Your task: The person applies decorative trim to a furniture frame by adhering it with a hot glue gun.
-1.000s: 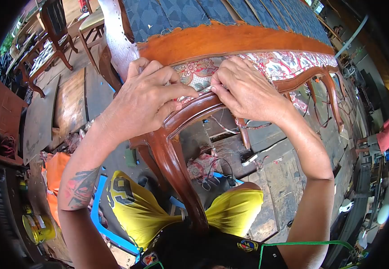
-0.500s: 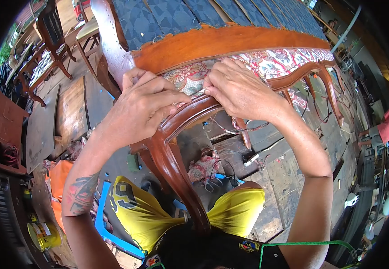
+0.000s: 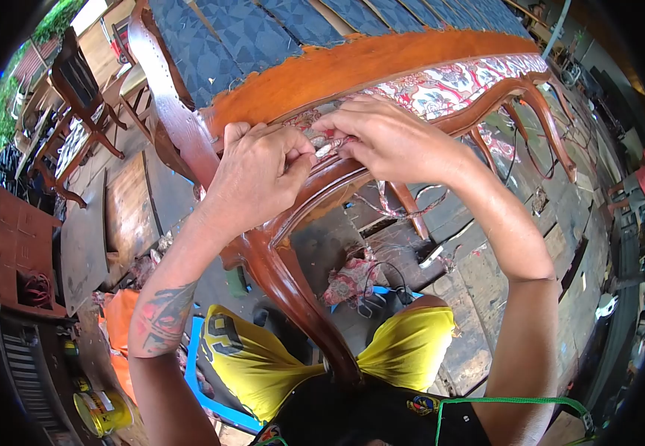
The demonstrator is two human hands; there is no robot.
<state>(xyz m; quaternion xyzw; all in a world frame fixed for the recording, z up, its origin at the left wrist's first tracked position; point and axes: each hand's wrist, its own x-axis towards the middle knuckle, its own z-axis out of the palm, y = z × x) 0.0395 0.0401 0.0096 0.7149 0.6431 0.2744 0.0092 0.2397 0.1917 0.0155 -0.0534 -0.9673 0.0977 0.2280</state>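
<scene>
So, looks like close fingertip work on a patterned cord (image 3: 323,152) at the glossy wooden rail (image 3: 322,184), right beside the floral upholstery (image 3: 441,88). The right hand (image 3: 397,141) has it in a narrow pinch; the left hand (image 3: 259,175) is curled close by (can't tell if it's gripping too). Next move probably calls for light, even fingertip pressure near the rail.

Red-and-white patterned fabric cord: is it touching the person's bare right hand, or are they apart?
Touching. The head view shows the cord pinched in the fingers of the right hand, just above the glossy brown wooden rail.
</scene>
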